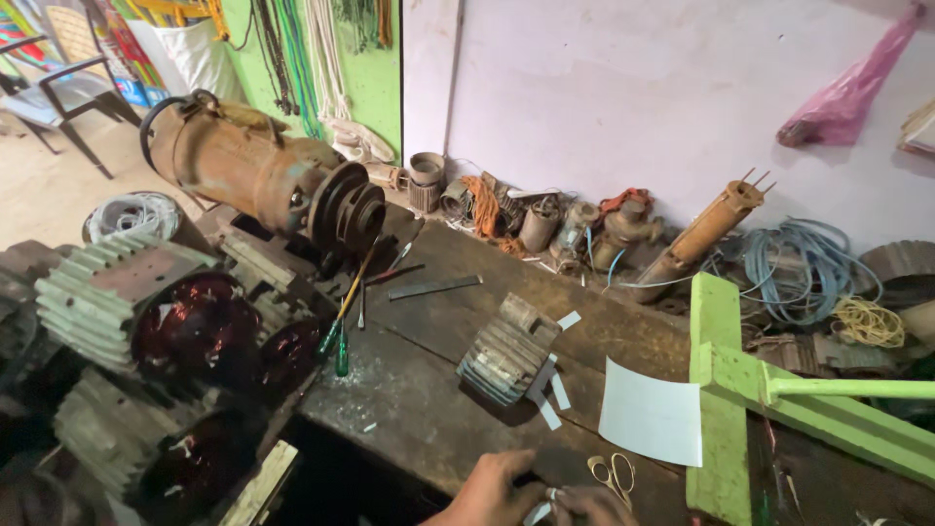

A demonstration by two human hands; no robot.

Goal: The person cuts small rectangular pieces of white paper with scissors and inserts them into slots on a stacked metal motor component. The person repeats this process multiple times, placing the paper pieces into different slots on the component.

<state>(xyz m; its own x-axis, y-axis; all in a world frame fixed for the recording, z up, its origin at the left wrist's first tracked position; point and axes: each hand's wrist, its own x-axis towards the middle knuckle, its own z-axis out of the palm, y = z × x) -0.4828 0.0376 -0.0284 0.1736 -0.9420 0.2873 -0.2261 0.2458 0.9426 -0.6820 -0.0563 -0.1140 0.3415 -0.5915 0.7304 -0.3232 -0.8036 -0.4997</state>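
Up and left of the fingers, wound stators [185, 321] crowd the desk [429, 409] edge. The left hand [492, 492] and right hand [589, 505] meet at the bottom edge, fingers pinching a small white paper strip [542, 510] between them. Just right lie scissors [612, 475]; above them, a white sheet [651, 414]. Judged from this, keeping the strip flat and taut would help.

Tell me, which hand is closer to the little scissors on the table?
The right hand. It sits just below the scissors, almost touching them. The left hand is farther off to the scissors' left. Both hands pinch a small white strip.
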